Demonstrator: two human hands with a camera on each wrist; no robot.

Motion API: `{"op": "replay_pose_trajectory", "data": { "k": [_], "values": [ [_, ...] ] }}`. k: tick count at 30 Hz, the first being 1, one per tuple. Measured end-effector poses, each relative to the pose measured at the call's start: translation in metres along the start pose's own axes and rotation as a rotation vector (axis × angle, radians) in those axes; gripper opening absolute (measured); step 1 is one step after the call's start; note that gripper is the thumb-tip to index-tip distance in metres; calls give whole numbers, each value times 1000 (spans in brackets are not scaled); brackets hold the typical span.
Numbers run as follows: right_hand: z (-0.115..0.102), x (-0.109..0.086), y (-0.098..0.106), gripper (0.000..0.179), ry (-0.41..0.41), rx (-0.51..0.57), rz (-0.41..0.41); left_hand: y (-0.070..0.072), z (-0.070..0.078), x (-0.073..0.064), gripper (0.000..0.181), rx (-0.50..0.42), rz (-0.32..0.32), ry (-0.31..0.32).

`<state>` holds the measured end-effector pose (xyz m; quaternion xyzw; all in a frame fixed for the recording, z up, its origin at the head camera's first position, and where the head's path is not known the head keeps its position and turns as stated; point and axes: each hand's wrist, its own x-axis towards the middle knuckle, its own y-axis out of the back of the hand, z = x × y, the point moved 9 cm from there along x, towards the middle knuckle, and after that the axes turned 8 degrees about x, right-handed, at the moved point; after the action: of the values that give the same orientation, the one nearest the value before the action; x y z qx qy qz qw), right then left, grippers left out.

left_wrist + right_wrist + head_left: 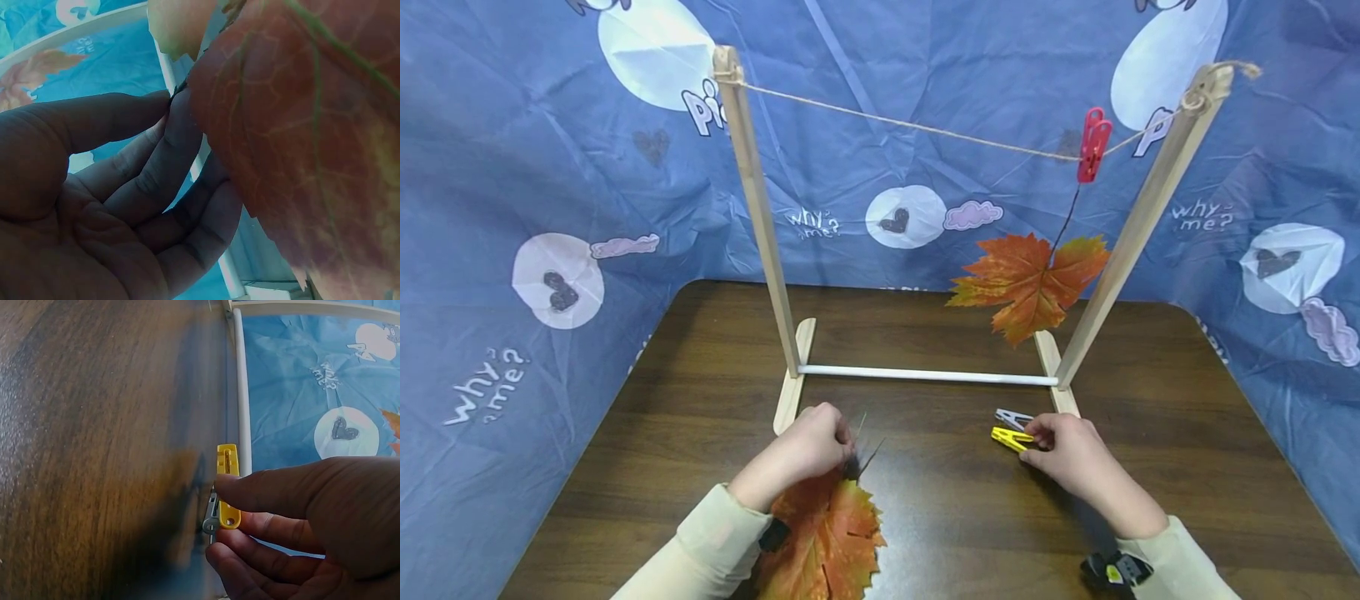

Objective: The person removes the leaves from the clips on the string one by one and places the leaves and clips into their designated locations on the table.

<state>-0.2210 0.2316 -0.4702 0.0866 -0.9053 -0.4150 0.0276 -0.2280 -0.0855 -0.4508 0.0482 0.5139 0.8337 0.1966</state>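
Note:
My left hand (820, 437) pinches the thin dark stem (179, 90) of an orange-red maple leaf between thumb and forefinger. The leaf (831, 533) spreads below that wrist in the head view and fills the right side of the left wrist view. Thin stem ends stick out past the fingers. My right hand (1071, 446) pinches a yellow clothespin (229, 459) between thumb and fingertips, close over the table. Right beside it is a grey clothespin (1013, 418), partly covered by the fingers in the right wrist view.
A wooden frame with a left post (760, 208) and right post (1142, 233) stands behind the hands, joined low by a white rod (925, 375). From its twine (910, 125), a red clothespin (1093, 146) hangs another maple leaf (1037, 283). A blue printed cloth (647, 167) backs the brown table (700, 367).

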Motion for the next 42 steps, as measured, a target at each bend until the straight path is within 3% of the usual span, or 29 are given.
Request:
{"op": "replay_pose_trajectory", "data": {
  "k": [11, 26, 36, 42],
  "values": [
    [1, -2, -2, 22, 26, 4, 17, -12, -5, 2, 25, -16, -56, 46],
    [4, -2, -5, 24, 17, -26, 13, -23, -11, 5, 21, 5, -68, 87],
    [2, -4, -5, 27, 30, -32, 2, -24, -10, 6, 21, 36, -65, 72],
    [-1, -5, 0, 30, 28, -21, 4, -21, -8, 7, 22, 74, -30, 34]
  ]
}}
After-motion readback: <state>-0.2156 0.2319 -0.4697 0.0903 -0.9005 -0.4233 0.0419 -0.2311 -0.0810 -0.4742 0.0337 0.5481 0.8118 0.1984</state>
